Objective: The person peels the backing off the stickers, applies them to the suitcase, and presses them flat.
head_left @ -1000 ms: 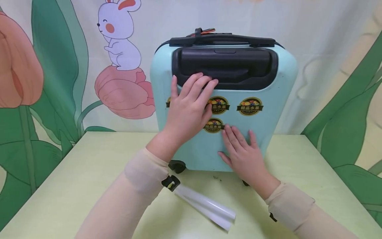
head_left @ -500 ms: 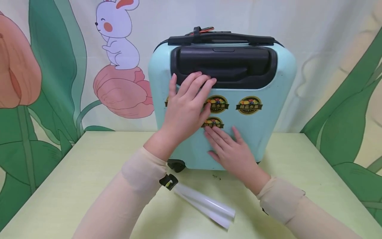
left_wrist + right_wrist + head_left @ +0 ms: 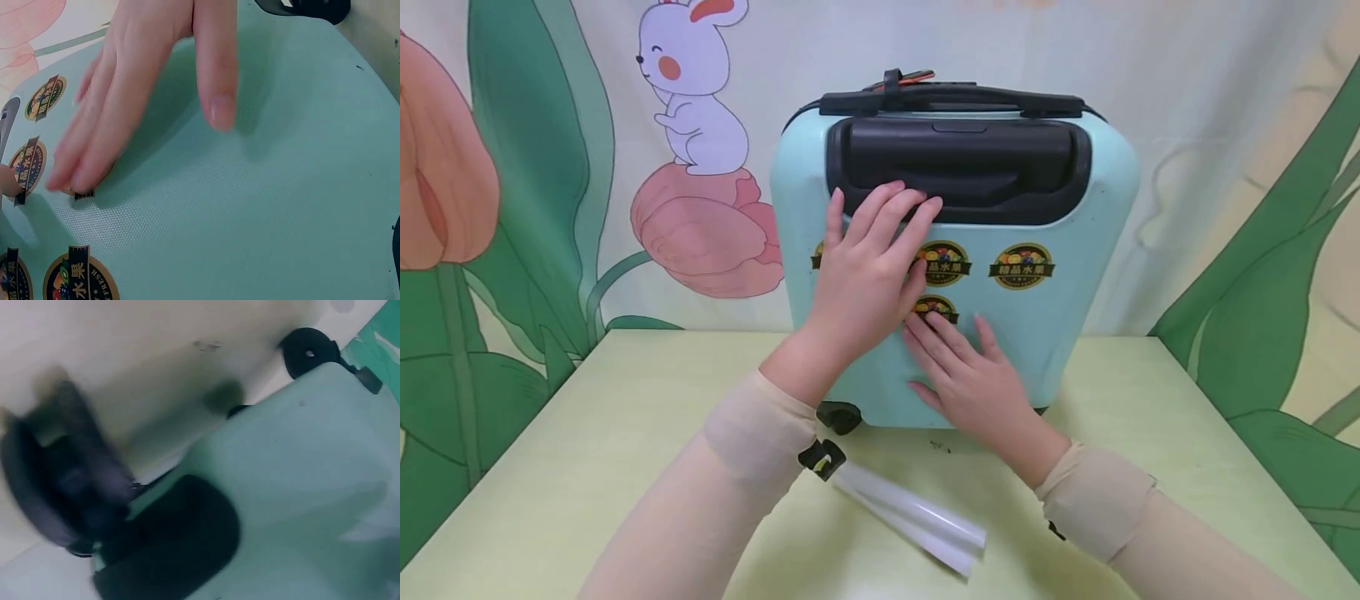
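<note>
A mint-green suitcase (image 3: 1037, 342) stands upright on the table, its black handle recess (image 3: 958, 158) facing me. Several black-and-gold fruit stickers, including a top-right one (image 3: 1022, 266), are on its face. My left hand (image 3: 868, 275) rests with spread fingers on the upper left, fingertips at the recess edge, partly covering two stickers. My right hand (image 3: 970, 375) lies lower, its straight fingertips on the lower sticker (image 3: 938, 307), hiding its bottom part. In the left wrist view, another second-row sticker (image 3: 80, 278) shows; in the head view my left arm hides it.
A glossy white curled sheet (image 3: 910, 517) lies on the pale green table (image 3: 662, 433) before the suitcase. A black wheel (image 3: 839, 417) sits at its lower left. Behind hangs a printed cloth (image 3: 1210, 208). The right wrist view is blurred around dark wheels (image 3: 306, 353).
My right hand has moved left along the suitcase face, from the lower sticker's right edge to over its lower part. My left hand has stayed in place.
</note>
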The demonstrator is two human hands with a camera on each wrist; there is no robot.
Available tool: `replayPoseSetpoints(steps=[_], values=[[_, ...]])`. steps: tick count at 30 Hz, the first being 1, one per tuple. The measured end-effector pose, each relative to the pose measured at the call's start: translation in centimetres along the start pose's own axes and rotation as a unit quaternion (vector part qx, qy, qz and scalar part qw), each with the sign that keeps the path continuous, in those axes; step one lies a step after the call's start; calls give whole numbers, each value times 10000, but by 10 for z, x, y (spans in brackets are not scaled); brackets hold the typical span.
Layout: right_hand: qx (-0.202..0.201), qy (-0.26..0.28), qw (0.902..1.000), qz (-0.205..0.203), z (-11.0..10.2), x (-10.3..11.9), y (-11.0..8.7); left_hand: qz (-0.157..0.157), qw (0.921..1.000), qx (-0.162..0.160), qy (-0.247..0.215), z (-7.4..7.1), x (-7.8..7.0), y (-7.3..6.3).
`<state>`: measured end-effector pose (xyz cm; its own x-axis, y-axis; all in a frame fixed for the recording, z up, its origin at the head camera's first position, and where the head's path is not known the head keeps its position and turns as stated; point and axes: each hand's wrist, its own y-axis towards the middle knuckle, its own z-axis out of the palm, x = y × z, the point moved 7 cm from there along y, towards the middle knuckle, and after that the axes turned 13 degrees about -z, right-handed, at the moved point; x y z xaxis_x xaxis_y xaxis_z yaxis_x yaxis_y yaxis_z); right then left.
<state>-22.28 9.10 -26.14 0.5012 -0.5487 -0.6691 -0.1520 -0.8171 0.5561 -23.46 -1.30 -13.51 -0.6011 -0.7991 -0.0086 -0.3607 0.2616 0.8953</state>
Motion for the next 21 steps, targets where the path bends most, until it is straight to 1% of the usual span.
replayPoseSetpoints(steps=[3,4,7,10,12,14,16,18,21], values=[[156,138,9997,110,3,-1,4,4,9999,-11,-102,1,2,-2],[127,184,9996,183,2,-3,3,22,9999,-5,-122,1,2,-1],[-127,121,9990,403,-2,-14,-7,43,9999,1,-152,0,4,0],[-232,-52,9979,596,-6,-22,-20,29,9998,-26,-180,-1,4,1],[-240,-138,9975,656,-8,-24,-23,10,9998,-24,-188,-2,4,2],[-251,-130,9981,556,-8,-19,-21,-11,9998,14,-200,-1,3,2],[-271,-126,9989,364,-7,-11,-13,-50,9997,67,-213,1,2,2],[-167,-75,9997,183,-3,-3,-4,-91,9997,104,-225,2,2,1],[152,-43,9998,123,2,2,7,-132,9996,97,-223,4,2,-1]])
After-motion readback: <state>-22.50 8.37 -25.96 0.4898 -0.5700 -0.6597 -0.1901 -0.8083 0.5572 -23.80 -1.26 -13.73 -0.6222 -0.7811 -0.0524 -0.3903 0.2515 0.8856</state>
